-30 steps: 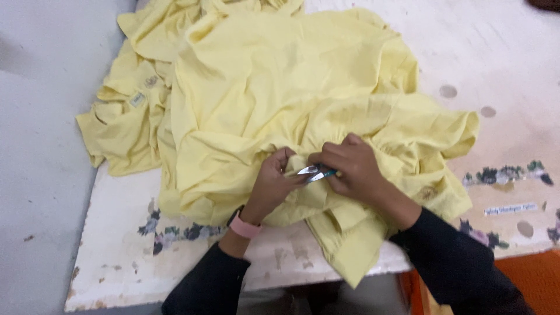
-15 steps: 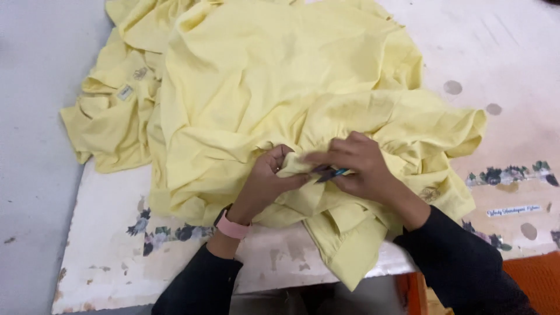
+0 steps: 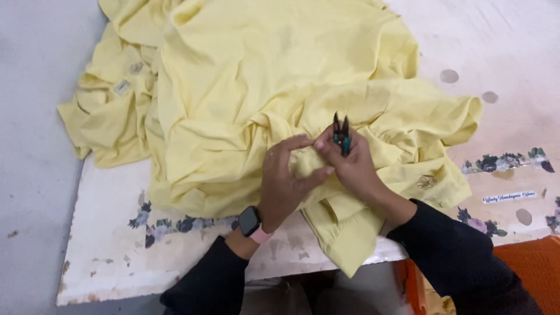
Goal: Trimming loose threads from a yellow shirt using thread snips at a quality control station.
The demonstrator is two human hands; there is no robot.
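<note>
The right hand [image 3: 353,166] grips small thread snips [image 3: 341,135], whose dark blades stick up just above its fingertips. The left hand [image 3: 286,178] pinches a fold of the yellow garment [image 3: 262,81] between thumb and fingers, touching the right fingertips; the cloth spreads beyond both hands across the worn white table [image 3: 105,233].

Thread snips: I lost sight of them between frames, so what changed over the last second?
The right hand turned the thread snips from lying flat to blades-up. The left hand still pinches the yellow garment, which stays heaped on the table.
</note>
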